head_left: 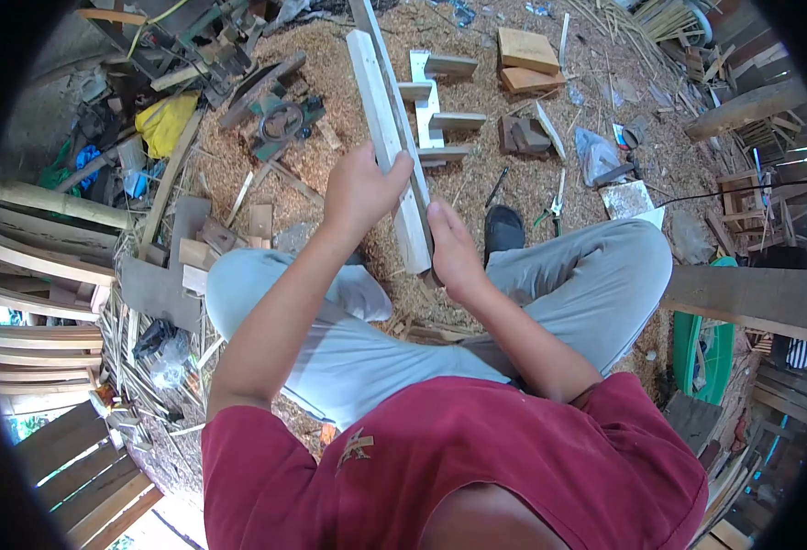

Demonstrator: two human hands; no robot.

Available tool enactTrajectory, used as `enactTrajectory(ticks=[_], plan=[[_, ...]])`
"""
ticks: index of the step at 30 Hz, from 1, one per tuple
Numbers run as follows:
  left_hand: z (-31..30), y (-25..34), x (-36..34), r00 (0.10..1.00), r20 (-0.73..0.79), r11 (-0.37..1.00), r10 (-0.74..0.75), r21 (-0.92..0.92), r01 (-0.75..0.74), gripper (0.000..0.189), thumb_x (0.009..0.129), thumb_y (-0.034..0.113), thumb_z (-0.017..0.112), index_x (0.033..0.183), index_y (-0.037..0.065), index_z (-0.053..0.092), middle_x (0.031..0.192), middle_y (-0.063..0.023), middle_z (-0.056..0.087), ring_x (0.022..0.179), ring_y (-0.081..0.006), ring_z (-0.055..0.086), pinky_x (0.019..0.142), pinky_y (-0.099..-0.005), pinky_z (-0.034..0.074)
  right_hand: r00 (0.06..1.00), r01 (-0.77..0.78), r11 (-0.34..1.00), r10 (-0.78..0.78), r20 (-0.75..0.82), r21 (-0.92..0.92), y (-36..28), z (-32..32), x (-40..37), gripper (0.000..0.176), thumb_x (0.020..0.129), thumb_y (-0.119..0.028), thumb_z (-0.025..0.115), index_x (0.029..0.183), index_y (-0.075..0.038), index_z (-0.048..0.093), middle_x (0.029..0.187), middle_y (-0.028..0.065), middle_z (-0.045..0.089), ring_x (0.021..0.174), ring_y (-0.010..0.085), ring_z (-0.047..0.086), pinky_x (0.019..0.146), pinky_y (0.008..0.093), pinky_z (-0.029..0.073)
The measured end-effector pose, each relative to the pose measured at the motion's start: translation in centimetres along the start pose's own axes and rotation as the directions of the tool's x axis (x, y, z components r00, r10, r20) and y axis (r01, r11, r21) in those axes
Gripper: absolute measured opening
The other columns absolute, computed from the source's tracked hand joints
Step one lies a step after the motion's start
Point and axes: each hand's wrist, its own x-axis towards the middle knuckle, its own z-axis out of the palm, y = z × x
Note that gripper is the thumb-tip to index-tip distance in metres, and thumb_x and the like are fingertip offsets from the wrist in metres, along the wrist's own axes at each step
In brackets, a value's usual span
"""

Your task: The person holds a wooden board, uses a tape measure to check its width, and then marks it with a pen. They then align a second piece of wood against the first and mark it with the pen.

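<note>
Pale wood up front: a long slat (387, 119) is held tilted over the lap, its far end pointing away from the person, and a darker strip (368, 16) lies right along its right edge, touching it and reaching a little farther out. The left hand (362, 188) is wrapped round the slat about two thirds of the way down, thumb across the face, fingers closed behind. The right hand (449, 247) sits just below and to the right of it, clamped on the near end where slat and strip meet; whether it pinches both I cannot tell. The two hands are close together but not touching. Beyond the hands, on the sawdust floor (330, 156), lies a white frame (426, 101) with short crosspieces, and farther out to the right two blocks (525, 60), stacked. Right of the right hand, a black shoe (504, 227), then pliers (555, 206). Well off to the left, a yellow bag (167, 121).
</note>
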Motion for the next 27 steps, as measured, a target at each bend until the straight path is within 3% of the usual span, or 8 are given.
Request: enactTrajectory(ticks=[2, 4, 12, 15, 18, 27], plan=[[-0.1, 0.3, 0.0, 1.000, 0.000, 1.000, -0.006, 0.024, 0.006, 0.042, 0.089, 0.040, 0.065, 0.097, -0.001, 0.071, 0.078, -0.0184, 0.072, 0.073, -0.0312, 0.073, 0.071, -0.0405, 0.056, 0.997, 0.075, 0.996, -0.075, 0.000, 0.039, 0.9, 0.0, 0.6, 0.041, 0.111, -0.038, 0.039, 0.120, -0.002, 0.058, 0.099, 0.0061, 0.062, 0.092, 0.0122, 0.056, 0.086, 0.0310, 0.047], [0.1, 0.1, -0.2, 1.000, 0.008, 1.000, -0.005, 0.018, 0.005, 0.043, 0.088, 0.041, 0.063, 0.094, -0.001, 0.071, 0.076, -0.0196, 0.071, 0.074, -0.0343, 0.072, 0.073, -0.0435, 0.056, 1.000, 0.003, 0.996, -0.001, -0.026, 0.086, -0.3, 0.3, 0.1, 0.041, 0.111, -0.036, 0.038, 0.126, -0.002, 0.057, 0.108, 0.0076, 0.064, 0.098, 0.0139, 0.058, 0.090, 0.0314, 0.047], [2.6, -1.0, -0.1, 1.000, -0.014, 0.997, 0.009, 0.081, -0.008, 0.045, 0.088, 0.041, 0.060, 0.088, -0.003, 0.070, 0.083, -0.0268, 0.070, 0.083, -0.0453, 0.069, 0.079, -0.0525, 0.054, 0.998, 0.007, 0.999, -0.005, -0.063, 0.032, 1.0, -0.7, 1.6, 0.043, 0.111, -0.034, 0.038, 0.129, -0.001, 0.057, 0.111, 0.0086, 0.065, 0.100, 0.0161, 0.060, 0.094, 0.0316, 0.046], [3.4, -1.7, 0.3, 0.999, -0.023, 0.995, 0.022, 0.095, -0.020, 0.049, 0.093, 0.044, 0.056, 0.086, -0.004, 0.069, 0.085, -0.0282, 0.069, 0.084, -0.0466, 0.068, 0.080, -0.0541, 0.053, 0.991, 0.055, 0.998, -0.056, -0.124, -0.015, 1.9, -0.8, 2.3, 0.039, 0.111, -0.036, 0.039, 0.122, -0.004, 0.060, 0.101, 0.0031, 0.064, 0.088, 0.0103, 0.058, 0.082, 0.0295, 0.048], [3.6, -1.3, 0.2, 0.999, -0.039, 0.993, 0.010, 0.122, -0.005, 0.055, 0.100, 0.045, 0.049, 0.084, -0.003, 0.069, 0.084, -0.0290, 0.069, 0.084, -0.0471, 0.068, 0.081, -0.0550, 0.052, 0.992, 0.042, 0.999, -0.043, -0.117, -0.013, 1.7, -0.8, 2.2, 0.043, 0.112, -0.033, 0.038, 0.129, 0.001, 0.057, 0.111, 0.0096, 0.066, 0.100, 0.0160, 0.059, 0.094, 0.0321, 0.046], [4.2, -1.8, 0.2, 1.000, -0.010, 0.992, -0.006, 0.125, 0.008, 0.056, 0.103, 0.043, 0.042, 0.085, -0.002, 0.070, 0.084, -0.0301, 0.069, 0.084, -0.0480, 0.068, 0.081, -0.0561, 0.052, 0.991, 0.005, 0.999, -0.011, -0.132, -0.044, 2.6, -1.2, 2.9, 0.045, 0.111, -0.033, 0.039, 0.135, 0.002, 0.055, 0.120, 0.0125, 0.064, 0.109, 0.0179, 0.058, 0.100, 0.0323, 0.043]])
